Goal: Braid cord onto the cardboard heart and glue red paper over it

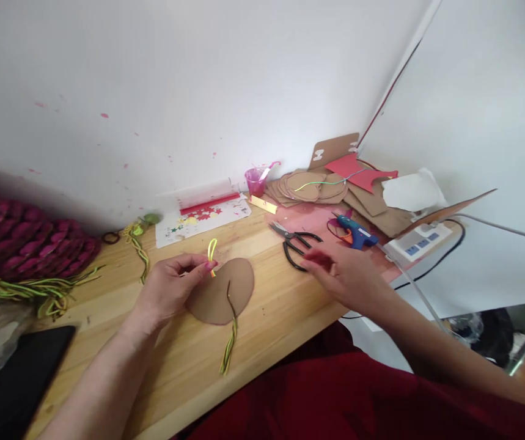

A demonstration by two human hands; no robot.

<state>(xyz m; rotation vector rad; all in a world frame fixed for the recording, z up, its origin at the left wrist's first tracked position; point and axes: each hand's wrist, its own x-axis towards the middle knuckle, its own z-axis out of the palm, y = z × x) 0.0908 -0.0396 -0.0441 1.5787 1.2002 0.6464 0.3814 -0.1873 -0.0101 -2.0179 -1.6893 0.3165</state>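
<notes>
1. The left hand [170, 290], lower centre of the frame, pinches a yellow cord loop [211, 249] against a brown cardboard oval [220, 292] lying on the wooden table [271, 318].
2. The right hand [345, 275], fingers loosely spread and holding nothing, hovers just beside the black scissors [295, 242].
3. Farther back, right of centre, lies a blue glue gun [356, 232].

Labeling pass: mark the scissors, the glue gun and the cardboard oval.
scissors [295, 243], head view, point on the pivot by the black handles
glue gun [356, 232], head view, on the blue body
cardboard oval [216, 293], head view, on its bare brown face
</notes>
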